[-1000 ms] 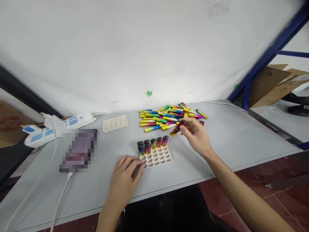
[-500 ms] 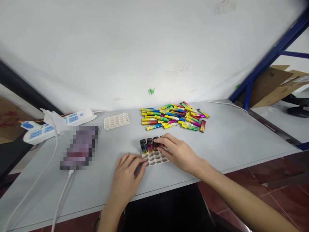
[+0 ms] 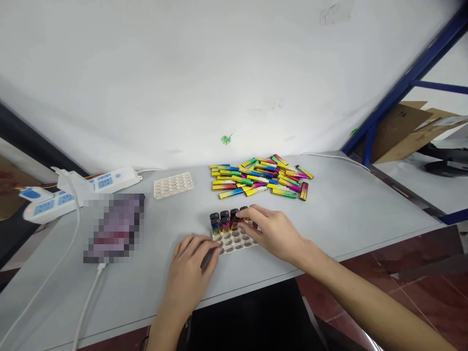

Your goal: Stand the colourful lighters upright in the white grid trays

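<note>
A white tray with honeycomb-like holes (image 3: pixel 234 239) lies on the table before me. Several lighters (image 3: pixel 225 223) with black tops and shiny coloured bodies stand upright in its far rows. My right hand (image 3: pixel 272 226) reaches over the tray from the right, thumb and index finger closed on the black top of one lighter (image 3: pixel 237 219) in the nearer of these rows. The fingers hide the tray's right part. My left hand (image 3: pixel 192 265) rests at the tray's near left corner, its thumb and index fingertips on the edge. Beyond the tray lies a loose pile of colourful lighters (image 3: pixel 256 178).
A second white tray (image 3: pixel 173 185) lies farther back on the left. A power strip (image 3: pixel 104 181), a blurred-out phone (image 3: pixel 117 226) and white charging cables (image 3: pixel 86 302) occupy the left side. A wall (image 3: pixel 183 87) closes the back. A blue frame (image 3: pixel 369 146) and cardboard boxes (image 3: pixel 402 129) stand right.
The view has shifted slightly. My right hand stays at the same lighter, which appears to sit a little lower among its neighbours. The left hand keeps its place at the tray corner.
</note>
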Demonstrator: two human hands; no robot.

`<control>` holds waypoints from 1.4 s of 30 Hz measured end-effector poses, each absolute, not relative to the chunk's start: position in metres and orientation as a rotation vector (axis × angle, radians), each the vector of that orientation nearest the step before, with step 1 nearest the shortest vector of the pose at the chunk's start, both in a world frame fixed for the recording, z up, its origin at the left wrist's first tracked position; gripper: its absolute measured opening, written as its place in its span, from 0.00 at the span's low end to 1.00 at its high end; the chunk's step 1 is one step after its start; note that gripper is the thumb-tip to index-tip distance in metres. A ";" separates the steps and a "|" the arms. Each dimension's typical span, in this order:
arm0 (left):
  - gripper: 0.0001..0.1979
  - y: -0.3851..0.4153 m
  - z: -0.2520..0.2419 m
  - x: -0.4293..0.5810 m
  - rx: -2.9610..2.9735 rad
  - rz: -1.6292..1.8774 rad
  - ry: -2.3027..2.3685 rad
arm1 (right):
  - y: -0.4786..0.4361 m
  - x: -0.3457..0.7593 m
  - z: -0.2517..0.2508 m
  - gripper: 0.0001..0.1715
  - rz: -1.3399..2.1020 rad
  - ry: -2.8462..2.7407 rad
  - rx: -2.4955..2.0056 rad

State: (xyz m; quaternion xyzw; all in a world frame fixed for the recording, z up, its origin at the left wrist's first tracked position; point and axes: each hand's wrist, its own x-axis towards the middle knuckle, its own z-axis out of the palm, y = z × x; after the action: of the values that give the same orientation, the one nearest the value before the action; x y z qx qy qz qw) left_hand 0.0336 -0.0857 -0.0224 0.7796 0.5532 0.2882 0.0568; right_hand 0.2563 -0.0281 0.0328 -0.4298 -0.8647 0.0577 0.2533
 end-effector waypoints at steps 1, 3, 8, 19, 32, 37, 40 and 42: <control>0.06 -0.086 -0.022 0.034 2.365 0.875 1.679 | -0.029 0.257 0.033 0.08 0.103 -2.359 -1.185; 0.06 -0.086 -0.021 0.034 2.368 0.868 1.681 | -0.031 0.258 0.034 0.08 0.041 -2.365 -1.205; 0.07 -0.087 -0.021 0.034 2.376 0.856 1.683 | -0.029 0.263 0.036 0.09 0.029 -2.363 -1.184; 0.06 -0.086 -0.022 0.034 2.377 0.840 1.676 | -0.030 0.266 0.042 0.13 -0.008 -2.400 -1.065; 0.05 -0.086 -0.022 0.034 2.383 0.845 1.681 | 0.047 0.313 -0.008 0.14 -0.173 -2.175 -1.675; 0.05 -0.085 -0.024 0.034 2.381 0.861 1.696 | 0.040 0.319 -0.012 0.09 -0.060 -2.255 -1.471; 0.05 -0.085 -0.025 0.034 2.383 0.870 1.693 | 0.042 0.323 -0.013 0.11 -0.011 -2.243 -1.502; 0.05 -0.084 -0.025 0.034 2.383 0.867 1.696 | 0.044 0.326 -0.013 0.10 -0.003 -2.198 -1.543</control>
State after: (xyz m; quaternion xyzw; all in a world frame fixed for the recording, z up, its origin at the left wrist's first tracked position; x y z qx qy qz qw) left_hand 0.0336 -0.0840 -0.0245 0.7804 0.5553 0.2837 0.0454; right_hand 0.3259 0.0437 -0.0133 -0.5596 -0.7973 -0.0012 0.2260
